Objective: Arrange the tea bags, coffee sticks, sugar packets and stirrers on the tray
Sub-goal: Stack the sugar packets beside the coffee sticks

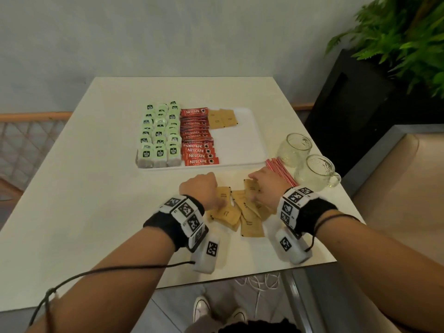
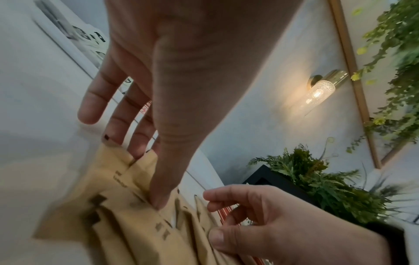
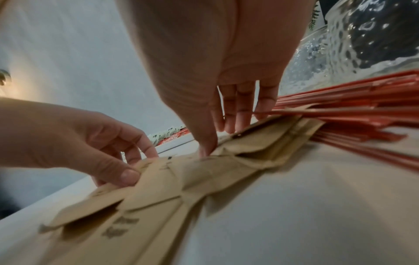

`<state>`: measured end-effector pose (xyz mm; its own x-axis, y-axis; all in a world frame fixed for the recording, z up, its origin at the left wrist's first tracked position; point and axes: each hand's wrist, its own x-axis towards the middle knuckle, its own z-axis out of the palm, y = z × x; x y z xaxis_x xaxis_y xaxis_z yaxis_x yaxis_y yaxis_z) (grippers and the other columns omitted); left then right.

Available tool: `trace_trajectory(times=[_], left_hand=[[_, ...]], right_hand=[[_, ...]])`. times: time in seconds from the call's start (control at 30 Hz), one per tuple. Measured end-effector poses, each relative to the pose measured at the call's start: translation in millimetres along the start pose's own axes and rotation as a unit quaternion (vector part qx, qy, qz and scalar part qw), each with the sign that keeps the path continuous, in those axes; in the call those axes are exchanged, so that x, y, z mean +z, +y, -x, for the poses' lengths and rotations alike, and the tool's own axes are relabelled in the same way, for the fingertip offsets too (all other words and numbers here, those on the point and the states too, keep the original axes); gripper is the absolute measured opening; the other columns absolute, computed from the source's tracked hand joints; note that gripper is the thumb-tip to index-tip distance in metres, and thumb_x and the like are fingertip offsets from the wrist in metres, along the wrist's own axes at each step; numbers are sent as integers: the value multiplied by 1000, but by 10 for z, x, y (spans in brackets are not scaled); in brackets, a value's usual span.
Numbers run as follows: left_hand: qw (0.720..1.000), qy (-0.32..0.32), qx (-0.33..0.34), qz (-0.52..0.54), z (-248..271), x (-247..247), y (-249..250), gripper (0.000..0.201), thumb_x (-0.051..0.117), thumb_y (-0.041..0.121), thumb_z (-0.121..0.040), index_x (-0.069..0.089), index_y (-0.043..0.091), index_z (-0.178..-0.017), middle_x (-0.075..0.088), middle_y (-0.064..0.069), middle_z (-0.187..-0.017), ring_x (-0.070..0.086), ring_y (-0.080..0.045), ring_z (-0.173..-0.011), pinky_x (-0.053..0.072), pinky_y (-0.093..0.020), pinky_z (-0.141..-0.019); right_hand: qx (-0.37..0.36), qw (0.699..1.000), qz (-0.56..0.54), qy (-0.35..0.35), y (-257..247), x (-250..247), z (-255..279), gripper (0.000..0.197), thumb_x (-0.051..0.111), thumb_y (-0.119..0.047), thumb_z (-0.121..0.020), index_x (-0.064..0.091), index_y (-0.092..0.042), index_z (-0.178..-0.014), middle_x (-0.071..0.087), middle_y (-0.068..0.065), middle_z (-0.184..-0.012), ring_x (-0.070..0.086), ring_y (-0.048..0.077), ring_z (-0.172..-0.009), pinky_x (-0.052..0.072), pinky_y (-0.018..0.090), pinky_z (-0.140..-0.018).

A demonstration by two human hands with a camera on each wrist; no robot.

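Loose brown sugar packets (image 1: pixel 240 210) lie in a heap on the table in front of the white tray (image 1: pixel 242 140). My left hand (image 1: pixel 200 188) pinches one packet (image 2: pixel 127 224) at the heap's left side, thumb on top and fingers at its far edge. Over the right side, my right hand (image 1: pixel 263 186) pinches another packet (image 3: pixel 256 143) that buckles up between thumb and fingers. On the tray stand rows of green tea bags (image 1: pixel 158 135), red coffee sticks (image 1: pixel 198 140) and two sugar packets (image 1: pixel 222 118). Red stirrers (image 1: pixel 281 170) lie off the tray, just right of my right hand.
Two glass mugs (image 1: pixel 295 147) (image 1: pixel 314 171) stand right of the tray, touching the stirrers. The tray's right half is bare. A black planter (image 1: pixel 348 111) with a fern stands beyond the table's right edge. The table's near edge runs just behind my wrists.
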<state>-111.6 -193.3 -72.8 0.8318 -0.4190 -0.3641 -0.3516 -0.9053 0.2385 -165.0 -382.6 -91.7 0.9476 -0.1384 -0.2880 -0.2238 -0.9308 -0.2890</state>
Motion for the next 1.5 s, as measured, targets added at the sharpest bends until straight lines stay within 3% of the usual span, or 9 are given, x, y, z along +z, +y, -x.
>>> trace_trajectory(times=[0.17, 0.37, 0.53, 0.77, 0.9, 1.0, 1.13, 1.27, 1.5], left_hand=[[999, -2, -16, 36, -53, 12, 36, 51, 70, 46, -84, 52, 20, -125, 60, -1, -121, 59, -24, -110, 47, -37, -91], [997, 36, -14, 67, -35, -8, -73, 13, 56, 20, -88, 53, 24, -100, 64, -2, -110, 61, -26, -101, 42, -34, -76], [989, 12, -15, 146, -44, -206, -264, 16, 58, 14, -89, 58, 13, -104, 67, -10, -106, 67, -27, -93, 58, -42, -83], [978, -7, 1, 207, -36, -474, -366, 5, 69, 9, -87, 68, 4, -89, 75, -13, -87, 74, -24, -82, 62, -39, -78], [947, -41, 46, 314, -40, -473, -329, 6, 68, 1, -87, 65, 0, -92, 73, -16, -92, 72, -22, -72, 62, -36, -73], [926, -59, 69, 365, -26, -451, -333, 10, 71, -2, -84, 62, 1, -87, 71, -18, -89, 68, -13, -62, 59, -31, -66], [960, -40, 99, 257, -58, -362, -386, 24, 78, 18, -81, 69, 4, -97, 74, -12, -98, 67, -14, -79, 58, -39, -80], [993, -77, 85, 28, -40, -189, -424, 74, 84, 55, -65, 52, 22, -123, 60, 6, -116, 57, -18, -107, 46, -37, -90], [991, -75, 110, -24, -70, -39, -342, 78, 86, 49, -65, 48, 21, -126, 60, 2, -118, 58, -21, -106, 44, -33, -80]], right_hand=[[34, 999, -18, -19, 10, -58, -79, 70, 76, -32, -78, 43, -20, -138, 45, 5, -134, 53, 22, -115, 47, 33, -96], [52, 998, 30, -27, -33, -230, -136, 68, 82, -41, -69, 54, -16, -126, 42, 5, -129, 50, 21, -112, 38, 25, -84], [44, 999, -16, -2, -28, -219, -159, 54, 71, -30, -83, 49, -13, -130, 57, 8, -124, 55, 25, -111, 45, 30, -88], [-72, 984, -150, 63, -141, -290, -99, 12, 70, -29, -85, 66, -25, -96, 64, -5, -77, 57, 16, -74, 46, 30, -67], [-116, 960, -248, 57, -366, -274, -48, 35, 77, -24, -80, 62, -30, -110, 63, -5, -79, 57, 7, -73, 47, 19, -72], [-107, 962, -247, 50, -436, -205, -35, 20, 74, -28, -82, 64, -27, -100, 58, -10, -72, 54, 5, -67, 43, 19, -67], [-94, 949, -299, 42, -415, -98, 19, 12, 72, -31, -83, 71, -19, -86, 62, -2, -70, 54, 10, -65, 45, 25, -67], [-59, 951, -298, 51, -338, -33, 77, 7, 71, -29, -85, 71, -23, -89, 72, -3, -81, 66, 10, -77, 52, 23, -73], [-45, 946, -318, 45, -250, -59, 119, 6, 73, -27, -83, 70, -27, -88, 71, -6, -79, 65, 9, -76, 51, 21, -72]])
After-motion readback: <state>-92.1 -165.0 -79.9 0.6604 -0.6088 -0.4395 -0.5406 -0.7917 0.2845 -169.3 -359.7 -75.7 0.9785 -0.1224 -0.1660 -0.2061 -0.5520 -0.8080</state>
